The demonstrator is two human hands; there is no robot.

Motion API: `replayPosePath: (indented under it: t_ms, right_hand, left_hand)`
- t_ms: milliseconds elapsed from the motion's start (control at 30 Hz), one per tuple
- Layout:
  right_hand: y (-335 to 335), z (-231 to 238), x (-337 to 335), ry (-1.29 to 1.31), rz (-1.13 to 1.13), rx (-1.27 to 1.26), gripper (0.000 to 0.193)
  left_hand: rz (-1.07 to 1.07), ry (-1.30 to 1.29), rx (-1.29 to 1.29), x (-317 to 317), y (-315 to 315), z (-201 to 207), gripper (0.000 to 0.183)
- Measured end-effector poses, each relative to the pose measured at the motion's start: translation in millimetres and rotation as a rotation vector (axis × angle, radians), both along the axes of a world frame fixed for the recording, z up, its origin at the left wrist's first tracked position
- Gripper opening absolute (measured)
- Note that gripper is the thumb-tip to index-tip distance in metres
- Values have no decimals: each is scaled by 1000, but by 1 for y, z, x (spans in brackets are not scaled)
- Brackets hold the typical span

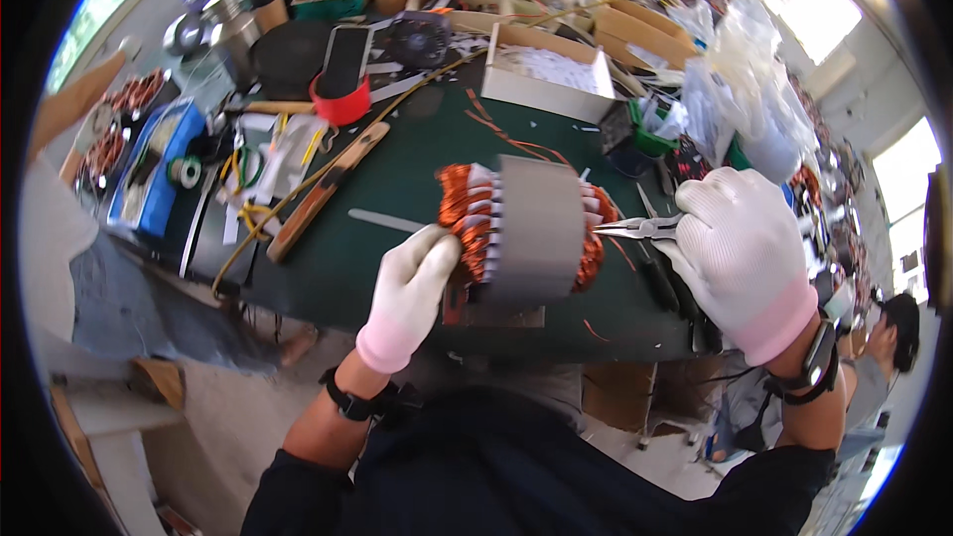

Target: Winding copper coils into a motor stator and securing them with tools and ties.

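Observation:
A motor stator (541,228), a grey metal ring with copper windings and white slot insulation at both ends, rests on its side on the dark green table. My left hand (409,278), in a white glove with a pink cuff, is closed with its fingertips against the left copper winding (457,208). Long-nose pliers (650,227) are gripped in my gloved right hand (745,248). Their tips reach the right-hand winding (597,238); whether they pinch a wire is too small to tell. Beside my left fingertips shows a pale flat strip (379,219), its near end hidden.
A wooden stick (328,191), red tape roll with a phone (342,69), and blue tray (157,169) lie left. Behind stands a white box of paper pieces (549,71). Dark-handled tools (659,283) lie beneath my right hand. Other people are at the left, far back and right.

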State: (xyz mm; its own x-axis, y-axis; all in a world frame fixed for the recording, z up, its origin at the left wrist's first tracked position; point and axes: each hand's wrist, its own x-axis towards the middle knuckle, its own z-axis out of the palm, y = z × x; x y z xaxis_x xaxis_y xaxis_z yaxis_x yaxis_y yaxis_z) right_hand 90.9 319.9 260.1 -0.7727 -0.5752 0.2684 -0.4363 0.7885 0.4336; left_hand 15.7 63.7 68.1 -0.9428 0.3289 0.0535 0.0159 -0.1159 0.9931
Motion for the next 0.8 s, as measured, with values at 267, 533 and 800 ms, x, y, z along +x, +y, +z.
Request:
replayPosePath:
  t_ms: [267, 533, 800]
  right_hand:
    - [-89, 4, -37, -190, 32, 293, 9]
    - [-134, -3, -51, -314, -137, 525, 10]
    - [-121, 6, -47, -351, -85, 488, 7]
  left_hand:
    - [-7, -203, 392, 6, 10, -8, 16]
    - [-50, -245, 349, 3, 4, -5, 17]
    - [-40, -180, 315, 6, 6, -2, 15]
